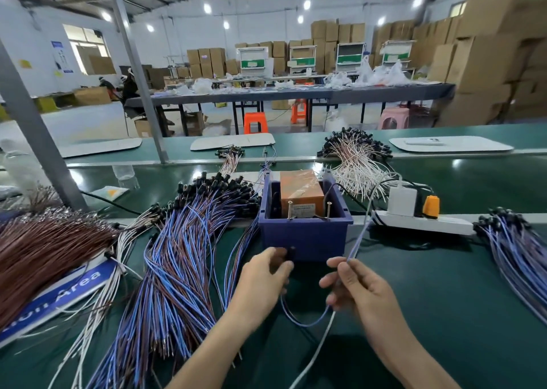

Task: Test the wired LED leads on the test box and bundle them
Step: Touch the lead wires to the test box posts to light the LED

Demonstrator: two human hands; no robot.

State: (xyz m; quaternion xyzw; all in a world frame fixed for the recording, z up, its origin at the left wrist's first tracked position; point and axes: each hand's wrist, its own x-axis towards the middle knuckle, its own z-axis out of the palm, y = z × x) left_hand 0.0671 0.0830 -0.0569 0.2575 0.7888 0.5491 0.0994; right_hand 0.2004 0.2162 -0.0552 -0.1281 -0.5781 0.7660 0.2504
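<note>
Green bench mat [444,300], test box [305,234] just ahead of us. Our left hand [266,282] grips the black LED head [291,252], right hand [355,288] pinches its lead [357,240]. Risk: we miss the screws [290,209] w/ blurred free ends, or slack snags the pile [183,255].

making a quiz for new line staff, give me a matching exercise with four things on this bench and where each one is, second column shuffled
Things
1. brown wires
2. white wires
3. power strip
4. blue lead

Places
a. right of the blue box, with an orange plug in it
b. pinched by the left hand and right hand
c. far left of the table
d. behind the blue box, to its right

Pairs: 1-c, 2-d, 3-a, 4-b
</note>
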